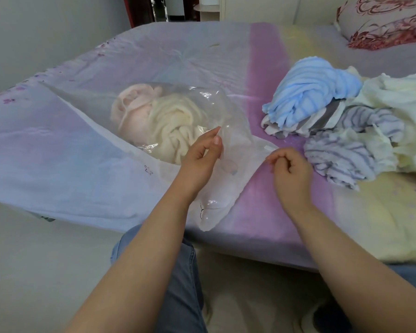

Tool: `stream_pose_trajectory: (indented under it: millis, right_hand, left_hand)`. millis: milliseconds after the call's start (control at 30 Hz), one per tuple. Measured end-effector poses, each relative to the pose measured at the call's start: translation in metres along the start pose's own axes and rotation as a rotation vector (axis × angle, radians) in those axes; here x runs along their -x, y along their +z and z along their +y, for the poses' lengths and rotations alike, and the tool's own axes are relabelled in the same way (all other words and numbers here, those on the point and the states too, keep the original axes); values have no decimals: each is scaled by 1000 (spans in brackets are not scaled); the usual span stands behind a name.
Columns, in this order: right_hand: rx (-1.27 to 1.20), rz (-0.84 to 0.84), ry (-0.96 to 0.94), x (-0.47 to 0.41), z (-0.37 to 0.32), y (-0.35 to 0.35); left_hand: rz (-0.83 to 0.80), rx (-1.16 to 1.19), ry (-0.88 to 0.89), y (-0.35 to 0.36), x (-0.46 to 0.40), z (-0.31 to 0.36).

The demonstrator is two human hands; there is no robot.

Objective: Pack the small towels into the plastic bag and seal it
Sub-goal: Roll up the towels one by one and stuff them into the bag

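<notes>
While the plastic bag lies on the bed with 2 towels inside, its mouth is pinched by the left hand and right hand; slippage would collapse it before the pile right of the bag is packed.

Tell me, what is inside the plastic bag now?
Inside the plastic bag lie two crumpled towels: a pink towel farther back and a cream towel nearer its mouth. The cream one covers part of the pink, so anything beneath them is hidden.
</notes>
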State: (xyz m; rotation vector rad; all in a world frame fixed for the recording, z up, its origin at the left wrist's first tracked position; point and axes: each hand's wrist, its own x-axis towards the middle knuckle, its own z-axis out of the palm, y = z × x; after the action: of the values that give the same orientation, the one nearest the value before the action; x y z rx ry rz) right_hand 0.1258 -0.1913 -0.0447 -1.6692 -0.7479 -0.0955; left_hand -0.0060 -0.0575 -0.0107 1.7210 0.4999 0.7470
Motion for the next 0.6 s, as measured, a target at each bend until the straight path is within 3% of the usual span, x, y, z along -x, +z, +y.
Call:
stream_pose_trajectory:
  millis: [100, 233, 367, 467, 600]
  right_hand:
    - [200, 121, -57, -58, 16, -6]
    - [409, 4, -32, -124, 17, -7]
    - [777, -224, 101, -156, 22, -4]
    - [769, -186, 328, -164, 35, -5]
    - [988, -170, 194, -151, 39, -13]
  left_hand:
    - [-11, 16, -6, 5, -3, 0]
    - [0, 11, -30, 7, -5, 5]
    - [-8, 44, -30, 6, -6, 11]
    - [6, 56, -41, 5, -6, 13]
    - [22, 54, -48, 5, -5, 12]
